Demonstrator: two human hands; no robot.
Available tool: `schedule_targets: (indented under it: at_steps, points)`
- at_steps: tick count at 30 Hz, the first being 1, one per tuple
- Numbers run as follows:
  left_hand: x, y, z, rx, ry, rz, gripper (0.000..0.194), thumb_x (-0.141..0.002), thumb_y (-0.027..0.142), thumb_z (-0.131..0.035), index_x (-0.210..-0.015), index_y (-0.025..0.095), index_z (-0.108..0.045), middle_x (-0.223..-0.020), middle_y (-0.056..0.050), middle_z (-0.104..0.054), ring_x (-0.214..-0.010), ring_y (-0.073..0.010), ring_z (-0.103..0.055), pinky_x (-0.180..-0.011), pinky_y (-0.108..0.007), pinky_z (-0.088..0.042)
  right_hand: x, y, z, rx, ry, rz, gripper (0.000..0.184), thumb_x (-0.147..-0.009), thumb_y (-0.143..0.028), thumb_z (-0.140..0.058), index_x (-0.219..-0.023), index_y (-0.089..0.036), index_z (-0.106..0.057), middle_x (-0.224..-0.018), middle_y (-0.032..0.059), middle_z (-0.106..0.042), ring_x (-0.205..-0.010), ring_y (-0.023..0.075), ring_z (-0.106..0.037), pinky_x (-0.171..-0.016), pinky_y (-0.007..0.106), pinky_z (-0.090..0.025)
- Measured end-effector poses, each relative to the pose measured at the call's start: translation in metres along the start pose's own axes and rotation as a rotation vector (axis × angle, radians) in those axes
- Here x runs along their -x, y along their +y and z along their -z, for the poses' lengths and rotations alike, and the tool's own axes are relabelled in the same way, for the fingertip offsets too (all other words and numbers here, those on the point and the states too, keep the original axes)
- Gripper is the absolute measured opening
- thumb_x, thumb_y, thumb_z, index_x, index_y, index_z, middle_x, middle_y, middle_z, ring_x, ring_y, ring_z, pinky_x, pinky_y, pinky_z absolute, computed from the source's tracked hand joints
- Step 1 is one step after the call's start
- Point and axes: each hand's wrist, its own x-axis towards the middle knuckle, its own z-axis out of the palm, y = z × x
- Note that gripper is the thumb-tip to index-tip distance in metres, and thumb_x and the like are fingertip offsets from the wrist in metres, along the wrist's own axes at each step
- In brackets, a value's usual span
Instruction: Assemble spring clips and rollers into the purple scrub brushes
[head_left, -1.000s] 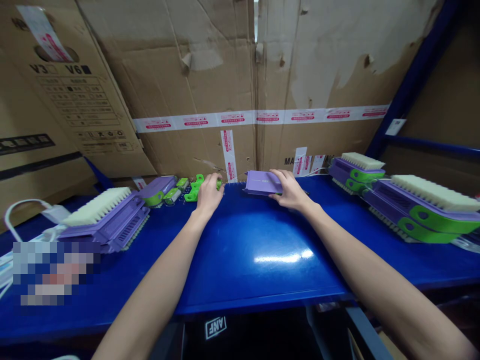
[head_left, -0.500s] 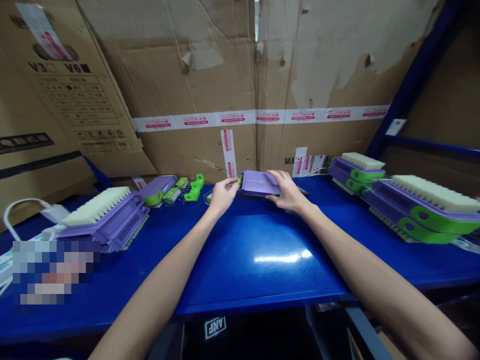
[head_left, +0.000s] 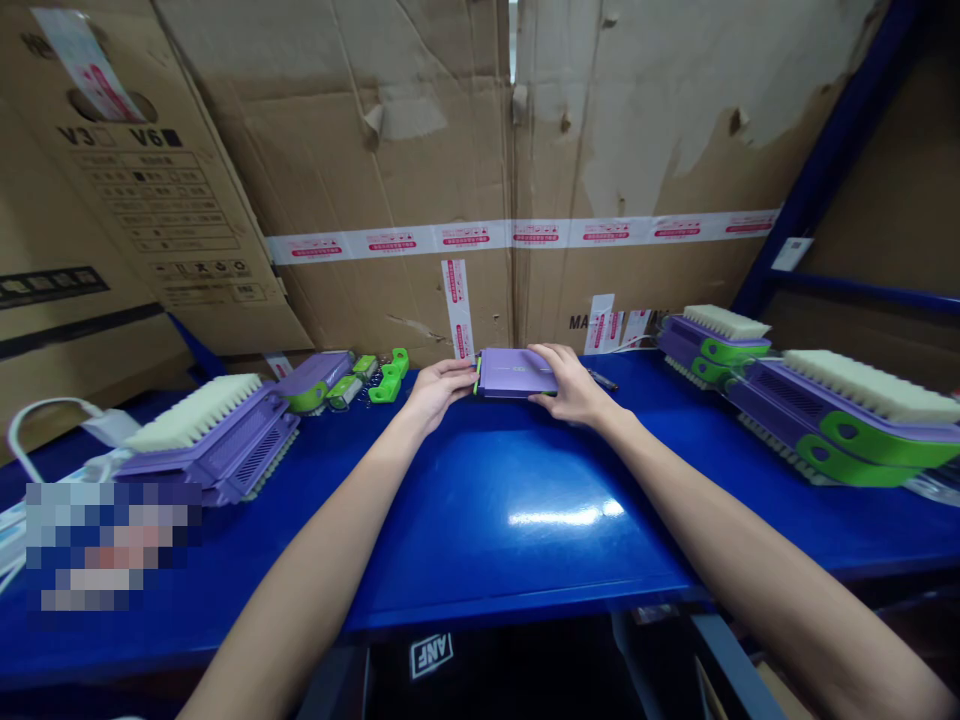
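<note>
A flat purple casing [head_left: 514,372] with a narrow green strip at its left end is at the back middle of the blue table. My right hand [head_left: 571,385] is closed around its right end, thumb at the near side and fingers over the top. At the left end my left hand [head_left: 437,388] has its fingers stretched out, their tips against the green strip. A small dark tool-like item [head_left: 602,381] lies just beyond my right hand, too small to make out.
Purple-and-green units with cream toothed pads stand at left [head_left: 199,430] and right [head_left: 847,420]. Bright green plastic parts [head_left: 390,378] and a purple casing [head_left: 319,378] lie at back left. Cardboard [head_left: 420,140] walls the back. White cables [head_left: 45,405] run at far left.
My left hand has gone from pinching at the green end to stretched fingers, shifting slightly left. The purple casing has come down a little and lies flatter, still in my right hand.
</note>
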Motion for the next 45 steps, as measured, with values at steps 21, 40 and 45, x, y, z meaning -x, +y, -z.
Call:
schedule_targets:
  at_steps: [21, 40, 45]
  points:
    - [0.003, 0.005, -0.004, 0.066, 0.083, 0.049, 0.024, -0.058, 0.002, -0.071, -0.08, 0.01, -0.065, -0.074, -0.006, -0.069, -0.07, -0.0165, -0.066, -0.08, -0.036, -0.054, 0.001, -0.001, -0.008, -0.005, 0.01, 0.079, 0.077, -0.071, -0.023, -0.069, -0.139, -0.021, -0.032, -0.13, 0.0156, -0.044, -0.121, 0.0329, -0.04, -0.102, 0.056, -0.037]
    - [0.007, 0.002, -0.011, -0.077, -0.126, 0.047, 0.03, -0.067, 0.031, -0.076, -0.088, 0.01, -0.071, -0.08, -0.011, -0.071, -0.078, -0.0172, -0.065, -0.082, -0.032, -0.046, 0.002, -0.002, -0.009, 0.127, -0.024, 0.011, 0.084, -0.07, -0.022, -0.066, -0.142, -0.018, -0.024, -0.127, 0.0174, -0.043, -0.117, 0.0336, -0.042, -0.098, 0.052, -0.041]
    - [0.018, -0.001, -0.03, -0.238, -0.172, -0.063, 0.021, -0.075, 0.028, -0.066, -0.088, 0.012, -0.071, -0.085, -0.009, -0.072, -0.083, -0.0197, -0.065, -0.088, -0.036, -0.046, 0.002, -0.001, -0.004, 0.298, -0.094, -0.069, 0.092, -0.066, -0.018, -0.062, -0.146, -0.019, -0.017, -0.122, 0.0175, -0.046, -0.109, 0.0357, -0.047, -0.09, 0.051, -0.042]
